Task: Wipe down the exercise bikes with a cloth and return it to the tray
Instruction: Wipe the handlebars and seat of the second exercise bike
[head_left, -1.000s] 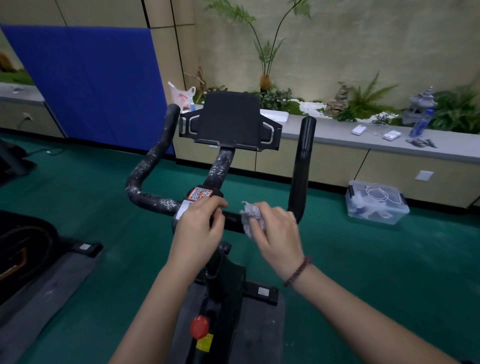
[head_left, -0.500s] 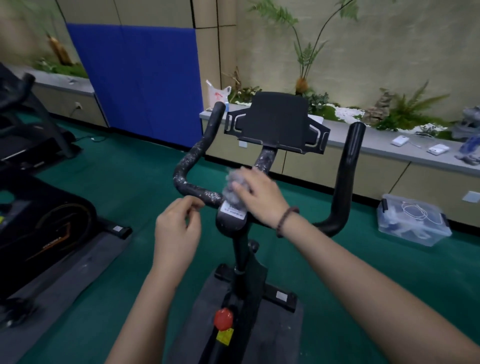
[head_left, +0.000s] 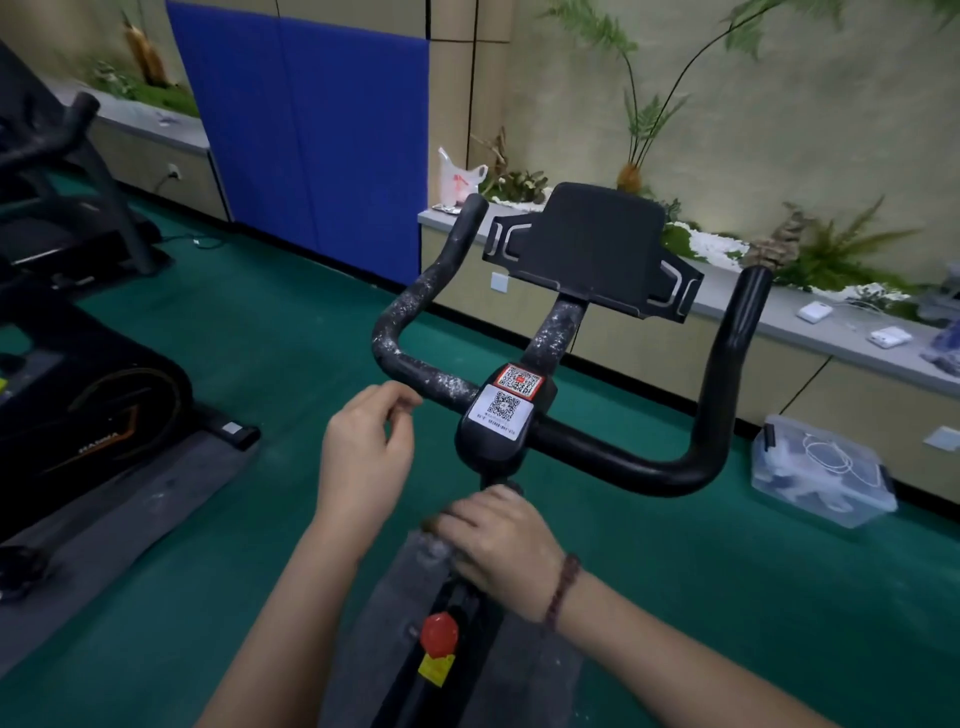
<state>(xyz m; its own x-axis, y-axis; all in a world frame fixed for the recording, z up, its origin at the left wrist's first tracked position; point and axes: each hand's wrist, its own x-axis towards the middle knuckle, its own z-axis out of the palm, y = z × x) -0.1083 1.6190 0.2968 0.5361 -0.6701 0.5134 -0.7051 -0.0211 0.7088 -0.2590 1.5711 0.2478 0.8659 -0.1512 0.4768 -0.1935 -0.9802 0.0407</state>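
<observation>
Head view, handlebar (head_left: 597, 453) crosswise, horns (head_left: 744, 332) away, left grip (head_left: 363, 452) loose, right grip (head_left: 498, 545) unclear

Green floor (head_left: 291, 332), blue wall pad (head_left: 311, 130) (ferns (head_left: 831, 254), perhaps artificial).

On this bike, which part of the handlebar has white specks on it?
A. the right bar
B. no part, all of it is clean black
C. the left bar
C: the left bar is mottled with white specks, while the right bar looks plain glossy black.
</observation>
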